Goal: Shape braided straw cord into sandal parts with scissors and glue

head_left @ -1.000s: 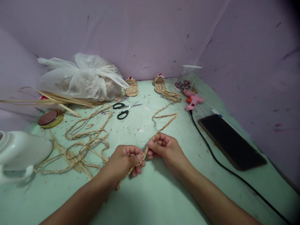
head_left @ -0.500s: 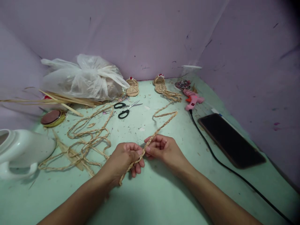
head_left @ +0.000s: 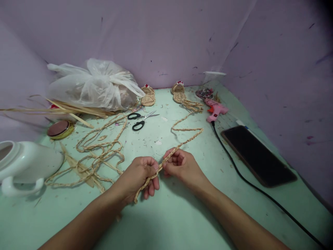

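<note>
A braided straw cord (head_left: 186,137) runs from a small woven sandal (head_left: 178,91) at the back of the green table (head_left: 169,215) down to both my hands. My left hand (head_left: 142,173) is closed on the cord's near end, whose tip pokes out below the fingers. My right hand (head_left: 180,165) pinches the same cord just to the right, thumb against forefinger. The two hands almost touch.
More braided cord (head_left: 100,152) lies looped at left beside a white ceramic pot (head_left: 26,165), straw strips, a round tin (head_left: 58,129) and a plastic bag (head_left: 93,86). Scissors (head_left: 140,119), a second sandal (head_left: 148,96), a pink glue gun (head_left: 215,110) with black cable and a dark phone (head_left: 257,156) lie behind and right.
Both hands have fed a little farther along the cord, so the short end below my left hand is shorter. The cord's bend on the table has shifted slightly right.
</note>
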Available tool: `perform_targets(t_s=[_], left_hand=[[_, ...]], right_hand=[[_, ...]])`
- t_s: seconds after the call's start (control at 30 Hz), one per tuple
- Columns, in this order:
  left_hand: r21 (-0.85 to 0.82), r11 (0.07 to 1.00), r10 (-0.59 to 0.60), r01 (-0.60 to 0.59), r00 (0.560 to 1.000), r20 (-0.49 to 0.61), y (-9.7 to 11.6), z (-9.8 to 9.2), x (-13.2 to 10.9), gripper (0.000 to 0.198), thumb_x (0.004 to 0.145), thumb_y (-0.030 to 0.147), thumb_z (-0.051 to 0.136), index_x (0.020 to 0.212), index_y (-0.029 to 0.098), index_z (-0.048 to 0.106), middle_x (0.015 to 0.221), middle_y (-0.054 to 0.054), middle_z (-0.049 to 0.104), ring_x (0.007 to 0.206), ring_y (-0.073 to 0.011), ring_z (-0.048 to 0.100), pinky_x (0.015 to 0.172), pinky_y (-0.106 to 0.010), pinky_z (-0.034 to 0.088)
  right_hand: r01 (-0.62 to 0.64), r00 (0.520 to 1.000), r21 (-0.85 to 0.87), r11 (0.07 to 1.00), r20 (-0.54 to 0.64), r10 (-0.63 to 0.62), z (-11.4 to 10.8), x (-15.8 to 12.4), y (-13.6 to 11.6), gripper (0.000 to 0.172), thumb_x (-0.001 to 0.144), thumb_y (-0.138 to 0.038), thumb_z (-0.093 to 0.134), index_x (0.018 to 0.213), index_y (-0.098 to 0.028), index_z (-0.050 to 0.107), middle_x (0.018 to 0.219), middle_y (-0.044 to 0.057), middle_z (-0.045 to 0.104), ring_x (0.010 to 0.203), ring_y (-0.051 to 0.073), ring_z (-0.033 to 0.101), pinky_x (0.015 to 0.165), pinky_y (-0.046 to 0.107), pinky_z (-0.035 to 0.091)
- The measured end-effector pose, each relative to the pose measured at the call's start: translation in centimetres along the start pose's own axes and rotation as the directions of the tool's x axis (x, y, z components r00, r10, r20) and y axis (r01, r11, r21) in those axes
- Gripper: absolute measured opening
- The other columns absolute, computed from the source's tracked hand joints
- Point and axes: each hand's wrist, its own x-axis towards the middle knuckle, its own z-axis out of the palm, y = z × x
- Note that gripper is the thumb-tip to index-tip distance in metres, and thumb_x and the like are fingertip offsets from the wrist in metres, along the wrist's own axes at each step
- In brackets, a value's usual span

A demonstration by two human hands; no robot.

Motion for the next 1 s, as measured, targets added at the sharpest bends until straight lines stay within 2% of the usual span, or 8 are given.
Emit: perform_targets(t_s=[0.23, 0.53, 0.8, 1.0], left_hand=[[0.007, 1.0, 0.023, -0.023, 0.999, 0.028, -0.13, 0.01, -0.14, 0.014, 0.076, 0.029, 0.05, 0.069, 0.018, 0.045, 0.04, 0.002, 0.055, 0.026, -0.0065, 0.041, 0.024, -0.012, 0.026], [0.001, 0.997, 0.078, -0.078, 0.996, 0.037, -0.28, -0.13, 0.06, 0.019, 0.076, 0.033, 0.054, 0.069, 0.017, 0.047, 0.046, 0.002, 0.057, 0.031, -0.0063, 0.045, 0.027, -0.012, 0.03], [0.042, 0.998, 0.041, -0.042, 0.999, 0.015, -0.14, 0.04, -0.11, 0.021, 0.075, 0.036, 0.056, 0.073, 0.016, 0.05, 0.046, 0.002, 0.057, 0.03, -0.0068, 0.045, 0.027, -0.014, 0.029], [0.044, 0.999, 0.006, -0.009, 0.997, 0.081, -0.02, -0.32, -0.3, 0.022, 0.071, 0.035, 0.06, 0.067, 0.014, 0.052, 0.046, 0.003, 0.054, 0.031, -0.0054, 0.043, 0.029, -0.014, 0.031]], right_hand=[[-0.004, 1.0, 0.003, 1.0, 0.002, 0.004, -0.11, 0.17, 0.31, 0.024, 0.055, -0.011, 0.064, 0.072, -0.019, 0.05, 0.052, -0.007, 0.053, 0.044, 0.008, 0.049, 0.048, 0.024, 0.042], [0.047, 0.998, -0.011, 0.999, 0.042, -0.047, -0.29, -0.09, 0.21, 0.018, 0.059, -0.018, 0.065, 0.07, -0.019, 0.051, 0.056, -0.004, 0.055, 0.051, 0.011, 0.052, 0.054, 0.027, 0.043], [0.04, 0.999, 0.035, 0.999, -0.037, -0.039, -0.16, -0.06, 0.12, 0.017, 0.056, -0.012, 0.065, 0.067, -0.018, 0.054, 0.051, -0.006, 0.055, 0.046, 0.009, 0.052, 0.049, 0.024, 0.043], [0.025, 0.999, 0.116, 0.993, 0.033, -0.029, -0.53, -0.02, 0.15, 0.018, 0.06, -0.024, 0.072, 0.07, -0.014, 0.06, 0.052, -0.001, 0.061, 0.049, 0.012, 0.059, 0.052, 0.025, 0.047]])
